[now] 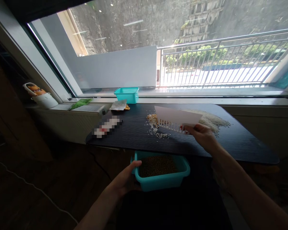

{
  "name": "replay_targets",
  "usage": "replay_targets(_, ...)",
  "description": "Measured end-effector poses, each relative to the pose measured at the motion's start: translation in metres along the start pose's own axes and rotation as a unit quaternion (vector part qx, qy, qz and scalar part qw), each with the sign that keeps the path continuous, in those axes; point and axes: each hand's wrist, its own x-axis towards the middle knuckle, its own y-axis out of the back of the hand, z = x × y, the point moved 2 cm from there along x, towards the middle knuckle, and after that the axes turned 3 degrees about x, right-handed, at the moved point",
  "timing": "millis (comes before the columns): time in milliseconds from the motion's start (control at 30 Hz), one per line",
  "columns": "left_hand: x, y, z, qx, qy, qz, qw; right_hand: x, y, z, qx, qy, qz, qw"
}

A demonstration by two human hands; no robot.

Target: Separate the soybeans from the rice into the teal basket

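My left hand (pixel 126 177) grips the left end of a turquoise plastic bin (pixel 162 182), held just below the table's front edge. Small brown beans or grains (pixel 157 165) cover its bottom. Over the table, my right hand (pixel 204 135) pinches a flat white sheet (pixel 176 116) with a row of slots along its lower edge. Near the slotted edge lies a small heap of tan beans (pixel 152 119), with white grains (pixel 159 134) scattered around it. A wide spread of white rice-like grains (pixel 213 119) lies to the right, partly behind the sheet.
The dark table (pixel 129 137) stands against a window. Another turquoise bin (pixel 127 95) is at its back edge, beside a white paper (pixel 118 105). A blurred-out item (pixel 107 126) lies at the left. Farther left are a radiator (pixel 86 108), green cloth (pixel 81 103) and white pot (pixel 45 100).
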Motion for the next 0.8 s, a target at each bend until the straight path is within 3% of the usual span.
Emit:
replay_targets(400,-0.002,0.0,0.001,0.013,-0.005,0.015,1.0,0.018,-0.025,0.016,0.02,-0.004,-0.052,0.998)
replay_targets(633,0.002,0.004,0.002,0.006,0.003,0.011,1.0,0.004,-0.017,0.002,0.05,-0.037,-0.094,0.994)
replay_targets(800,0.004,0.006,0.001,0.003,0.001,0.004,1.0,0.002,-0.011,-0.005,0.046,-0.036,-0.073,0.996)
